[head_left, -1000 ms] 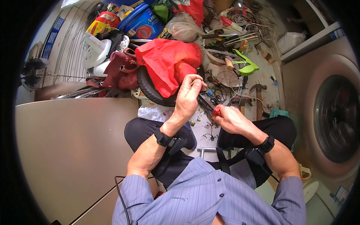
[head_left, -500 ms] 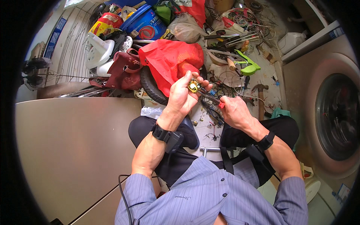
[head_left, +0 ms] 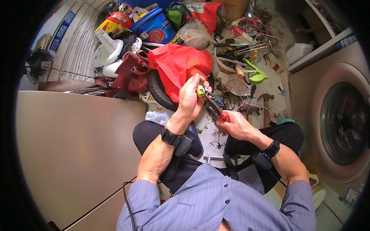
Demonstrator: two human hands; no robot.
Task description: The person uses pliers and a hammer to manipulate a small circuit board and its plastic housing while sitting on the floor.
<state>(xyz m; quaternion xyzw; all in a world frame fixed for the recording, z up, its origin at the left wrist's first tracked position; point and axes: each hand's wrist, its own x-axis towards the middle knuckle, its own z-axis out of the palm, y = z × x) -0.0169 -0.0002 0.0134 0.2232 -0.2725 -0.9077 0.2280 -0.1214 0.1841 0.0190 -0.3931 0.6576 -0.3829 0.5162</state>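
My left hand [head_left: 189,98] is closed around a small yellow electrical part [head_left: 200,91] with some metal on it, held up over the floor between my knees. My right hand [head_left: 239,126] grips red-handled pliers [head_left: 214,105] from the lower right. Their dark, tapered jaws point up and left and meet the part at my left fingers. Whether the jaws are clamped on it is too small to tell. Loose wires and small scraps [head_left: 217,134] lie on the floor below my hands.
A red bag [head_left: 179,63] sits over a black tyre [head_left: 157,90] just beyond my left hand. To the right lie a hammer [head_left: 266,109] and a green plastic tool [head_left: 257,76]. A blue bucket [head_left: 154,27] stands behind. A metallic panel [head_left: 77,134] and a washing machine [head_left: 323,88] flank me.
My right hand and the pliers have moved slightly down and left, with the jaws more steeply angled. My left hand has turned more edge-on, still holding the yellow part. The whole view has shifted a little.
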